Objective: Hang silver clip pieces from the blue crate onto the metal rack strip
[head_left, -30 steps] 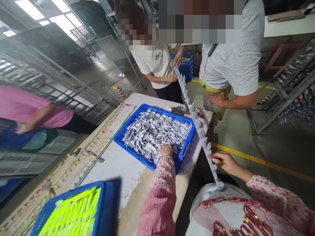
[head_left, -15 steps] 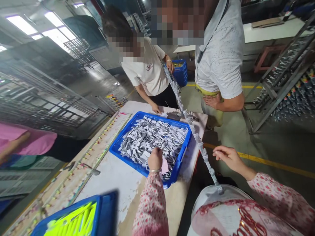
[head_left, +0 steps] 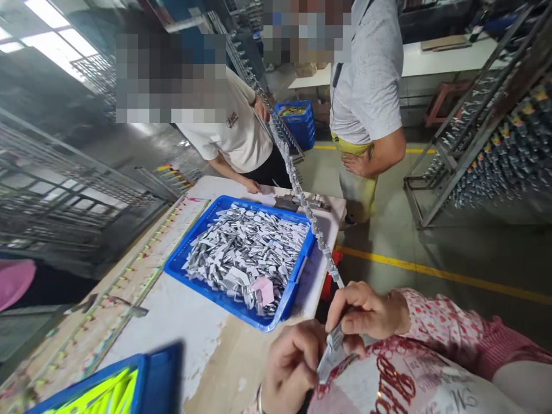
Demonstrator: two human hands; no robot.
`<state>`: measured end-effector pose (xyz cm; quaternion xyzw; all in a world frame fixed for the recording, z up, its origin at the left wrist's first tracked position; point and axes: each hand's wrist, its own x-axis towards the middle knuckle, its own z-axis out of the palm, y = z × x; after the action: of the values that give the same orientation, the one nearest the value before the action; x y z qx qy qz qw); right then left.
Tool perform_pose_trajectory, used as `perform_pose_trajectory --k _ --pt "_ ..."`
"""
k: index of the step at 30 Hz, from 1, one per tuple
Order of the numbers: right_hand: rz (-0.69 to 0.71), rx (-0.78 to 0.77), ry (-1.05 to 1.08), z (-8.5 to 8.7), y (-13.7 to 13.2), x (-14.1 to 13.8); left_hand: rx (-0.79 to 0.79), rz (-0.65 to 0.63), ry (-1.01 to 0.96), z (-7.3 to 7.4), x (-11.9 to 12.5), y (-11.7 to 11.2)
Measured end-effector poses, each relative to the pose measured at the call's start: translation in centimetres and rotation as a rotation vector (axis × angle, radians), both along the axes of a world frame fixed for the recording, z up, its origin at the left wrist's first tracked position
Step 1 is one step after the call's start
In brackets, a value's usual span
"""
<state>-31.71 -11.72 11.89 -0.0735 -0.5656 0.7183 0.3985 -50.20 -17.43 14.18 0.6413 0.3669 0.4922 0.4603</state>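
Note:
My left hand (head_left: 295, 362) is closed in a pinch at the lower middle, on a small flat silver-grey piece (head_left: 331, 357). Right beside it, my right hand (head_left: 366, 310) has its thumb and fingers pressed together at the near end of a long bar crusted with grey lumps (head_left: 297, 178). The bar slants up and away to a co-worker's hand (head_left: 261, 108); its near end is hidden by my right fingers. On the table, a blue basket (head_left: 224, 307) is heaped with silver-grey pieces (head_left: 241, 247) like the one in my fingers, and a pink slip (head_left: 264, 291) lies on top.
A blue box (head_left: 161, 374) of bright yellow pieces sits at the table's near left. Strips with small pegs (head_left: 149, 273) run along the table (head_left: 207, 333). Two people stand beyond it. Loaded racks (head_left: 487, 149) stand at right, with a blue crate (head_left: 297, 123) behind.
My left hand has left the basket and come to the right, beside the bar's near end. My right hand has closed there too. The view has shifted, and the co-worker's head has moved left.

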Motion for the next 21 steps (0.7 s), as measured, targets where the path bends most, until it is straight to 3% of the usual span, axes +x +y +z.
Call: perform_pose_trajectory --k 1,3,5,7,10,13,16,19,21 --pt "-0.001 -0.034 0.011 -0.4 0.1 0.2 -0.009 0.03 -0.004 -0.2 0.4 0.0" --pt "-0.136 0.018 -0.024 -0.8 0.6 0.8 0.015 0.164 0.101 -0.5 0.7 0.4" --pt "-0.37 0.244 -0.108 -0.6 1.3 1.5 0.112 0.334 0.338 -0.5 0.7 1.0" --pt "-0.564 0.55 -0.199 0.0 1.7 2.0 0.231 0.409 0.557 -0.2 0.7 1.3" --pt "-0.69 0.891 -0.289 0.8 2.0 1.8 0.302 0.34 0.716 0.5 1.0 1.7" --pt "-0.69 1.039 -0.341 1.1 1.9 1.3 0.341 0.253 0.795 0.8 1.2 2.0" --pt "-0.613 0.9 -0.307 0.4 1.8 1.5 0.319 0.277 0.75 0.4 0.8 2.3" --pt "-0.66 0.551 -0.278 -2.0 1.9 2.7 0.078 0.326 0.481 -1.0 0.1 2.4" --pt "-0.691 0.467 -0.376 -4.3 2.0 3.4 -0.081 0.341 0.298 -2.2 -0.1 2.4"
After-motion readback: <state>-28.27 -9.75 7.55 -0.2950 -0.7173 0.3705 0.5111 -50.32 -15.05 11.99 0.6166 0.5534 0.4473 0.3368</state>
